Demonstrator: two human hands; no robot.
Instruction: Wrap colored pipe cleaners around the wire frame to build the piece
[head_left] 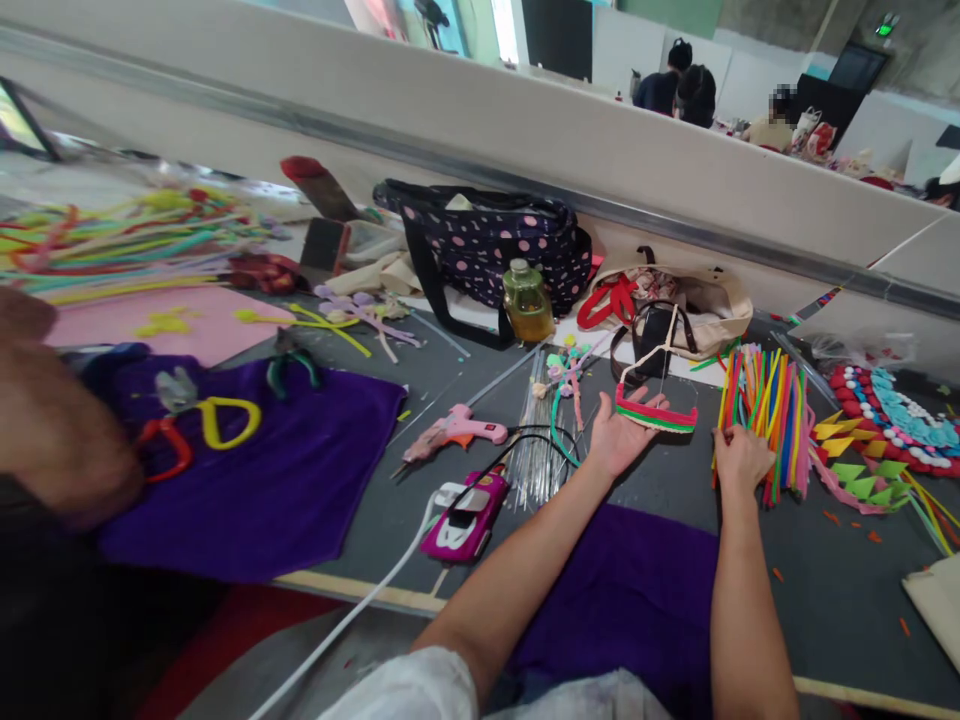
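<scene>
My left hand (621, 436) is palm up with its fingers stretched out, bearing a watermelon-slice craft (654, 414) in red, green and white fuzzy strips. A pale, thin loop rises from that craft like a handle. On the right, my right hand (744, 460) has its fingers pinched at the left edge of a bundle of coloured pipe cleaners (772, 420). How many strands lie between those fingertips is hidden. Below both forearms spreads a purple cloth (622, 580).
Left of my arms lie a pink glue gun (457, 430), a magenta car-shaped device (466, 520) and clear sticks (536, 460). Another person's arm (60, 420) is near pliers (176, 390). Behind stand a bottle (527, 302) and bag (487, 240). Fuzzy crafts (892, 420) lie right.
</scene>
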